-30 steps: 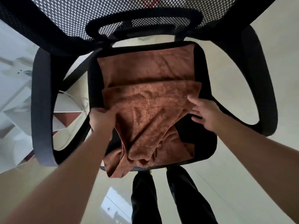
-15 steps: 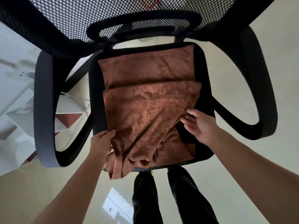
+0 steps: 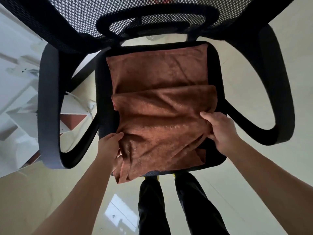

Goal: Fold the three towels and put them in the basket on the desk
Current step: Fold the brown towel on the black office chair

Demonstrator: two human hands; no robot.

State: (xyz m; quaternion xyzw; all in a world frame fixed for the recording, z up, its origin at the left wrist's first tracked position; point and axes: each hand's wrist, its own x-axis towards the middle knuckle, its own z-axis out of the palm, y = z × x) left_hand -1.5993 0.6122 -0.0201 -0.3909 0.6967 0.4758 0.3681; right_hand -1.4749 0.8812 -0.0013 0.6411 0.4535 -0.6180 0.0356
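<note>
A brown towel (image 3: 160, 126) lies rumpled over the front half of a black office chair seat (image 3: 101, 92), its near edge hanging past the seat's front. A second brown towel (image 3: 157, 72) lies flat beneath it at the back of the seat. My left hand (image 3: 110, 146) grips the upper towel's left near edge. My right hand (image 3: 218, 128) pinches its right edge, fingers curled into the cloth. No basket or desk top is in view.
The chair's mesh backrest (image 3: 135, 12) fills the top, with armrests on the left (image 3: 49, 106) and right (image 3: 277, 92). White furniture (image 3: 15, 85) stands at the left. My legs (image 3: 177, 206) stand on the pale glossy floor below the seat.
Both hands slid down the upper towel's sides and now hold its edges. The bunched cloth at the front has been pulled wider and flatter.
</note>
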